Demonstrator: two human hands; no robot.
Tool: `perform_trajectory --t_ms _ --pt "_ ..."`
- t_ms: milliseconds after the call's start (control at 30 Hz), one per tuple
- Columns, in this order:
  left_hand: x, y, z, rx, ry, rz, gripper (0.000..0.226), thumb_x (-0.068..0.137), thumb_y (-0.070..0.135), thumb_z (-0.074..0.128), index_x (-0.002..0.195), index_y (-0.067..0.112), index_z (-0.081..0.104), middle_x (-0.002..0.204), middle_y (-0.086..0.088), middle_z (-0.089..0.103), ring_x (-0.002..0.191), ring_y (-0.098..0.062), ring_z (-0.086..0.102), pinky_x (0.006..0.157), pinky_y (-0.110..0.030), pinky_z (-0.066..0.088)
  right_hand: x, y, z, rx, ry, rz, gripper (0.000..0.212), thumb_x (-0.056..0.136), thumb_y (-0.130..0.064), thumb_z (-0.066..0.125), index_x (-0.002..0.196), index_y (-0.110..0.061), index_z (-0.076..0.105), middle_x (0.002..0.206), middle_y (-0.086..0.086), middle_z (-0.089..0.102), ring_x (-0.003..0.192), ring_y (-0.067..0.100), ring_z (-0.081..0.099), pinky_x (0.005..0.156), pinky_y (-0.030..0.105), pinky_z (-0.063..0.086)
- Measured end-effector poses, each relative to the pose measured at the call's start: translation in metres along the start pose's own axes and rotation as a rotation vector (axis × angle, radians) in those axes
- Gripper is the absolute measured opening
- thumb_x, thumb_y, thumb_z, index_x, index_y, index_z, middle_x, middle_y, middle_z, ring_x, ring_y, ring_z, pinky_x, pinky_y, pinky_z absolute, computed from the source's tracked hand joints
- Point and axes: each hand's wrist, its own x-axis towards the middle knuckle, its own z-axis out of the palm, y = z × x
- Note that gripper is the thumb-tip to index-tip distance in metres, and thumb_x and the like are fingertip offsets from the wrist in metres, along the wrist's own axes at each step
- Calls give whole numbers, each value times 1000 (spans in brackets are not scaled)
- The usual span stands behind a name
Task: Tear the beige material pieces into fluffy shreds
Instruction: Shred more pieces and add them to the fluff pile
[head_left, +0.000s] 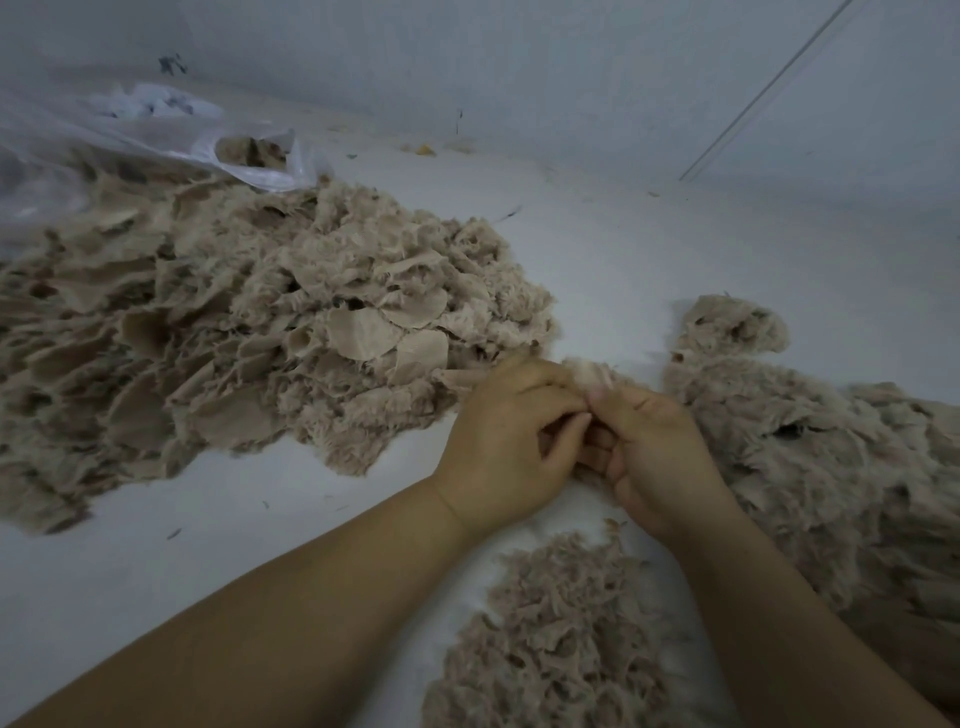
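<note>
A big heap of beige material pieces (249, 332) covers the left of the white surface, with flat rounded pieces on top. My left hand (504, 447) and my right hand (654, 447) meet in the middle, both pinched on one small beige piece (589, 375) that sticks up fluffy between the fingertips. A pile of fluffy shreds (566, 639) lies just below my hands. Another fluffy beige mass (841, 467) spreads along the right, touching my right hand.
A clear plastic bag (104, 135) holding more beige material lies at the back left. The white surface (649, 249) meets a pale wall (571, 78) behind. Small dark and yellow scraps (426, 150) lie near the wall.
</note>
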Motion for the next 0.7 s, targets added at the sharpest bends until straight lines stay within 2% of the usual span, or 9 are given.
perform_trajectory --t_ms 133,233,300,333,400,467,567,633,700 --pt "-1 -3 -6 -126 153 -261 9 85 11 67 78 9 63 68 0 57 63 -11 53 58 -28 46 3 -3 0 51 119 29 23 100 -17 53 102 1 67 87 17 76 71 22 75 57 26 59" --pt "0 -7 -6 -294 44 -566 21 84 27 74 95 22 57 70 3 57 59 -3 51 55 -21 45 3 -2 0 7 114 1 23 102 -14 50 98 0 68 89 18 76 74 25 75 58 28 59" --pt "2 -8 -1 -347 -38 -675 20 83 28 77 93 26 60 69 5 60 57 -3 54 54 -21 47 2 -2 1 -30 110 -22 25 102 -15 52 92 0 70 90 23 75 75 27 75 59 29 59" --pt "3 -8 0 -388 -42 -700 13 85 23 75 85 25 62 64 6 61 53 -4 54 51 -22 46 2 -2 2 -36 119 -28 26 102 -15 52 90 0 70 89 24 75 72 27 75 58 29 59" --pt "4 -11 -1 -485 0 -739 20 91 12 67 73 19 64 55 3 61 42 -9 51 44 -22 42 2 -2 1 -52 138 -40 26 101 -14 53 93 3 70 84 25 74 66 26 74 54 26 58" --pt "4 -14 -4 -581 48 -798 23 96 7 59 73 12 63 53 -4 60 36 -12 49 39 -19 38 2 0 1 -93 136 -50 25 102 -13 53 97 5 70 84 27 74 67 27 75 54 24 57" --pt "5 -11 -6 -616 55 -836 26 100 17 53 78 6 59 54 -9 61 34 -16 49 34 -20 35 3 3 3 -150 157 -81 30 101 -14 56 80 -6 76 81 25 74 66 27 74 53 25 57" --pt "5 -8 -5 -595 9 -848 27 96 29 61 82 6 58 53 -9 61 34 -21 50 32 -22 35 2 4 4 -180 159 -108 32 99 -15 59 74 -11 79 81 23 75 67 30 74 55 26 58" --pt "6 -5 -4 -543 -51 -843 27 86 28 75 85 8 57 50 -4 59 34 -21 50 33 -21 35 2 4 4 -189 156 -120 32 99 -16 60 73 -14 79 80 21 75 66 29 74 56 28 58"
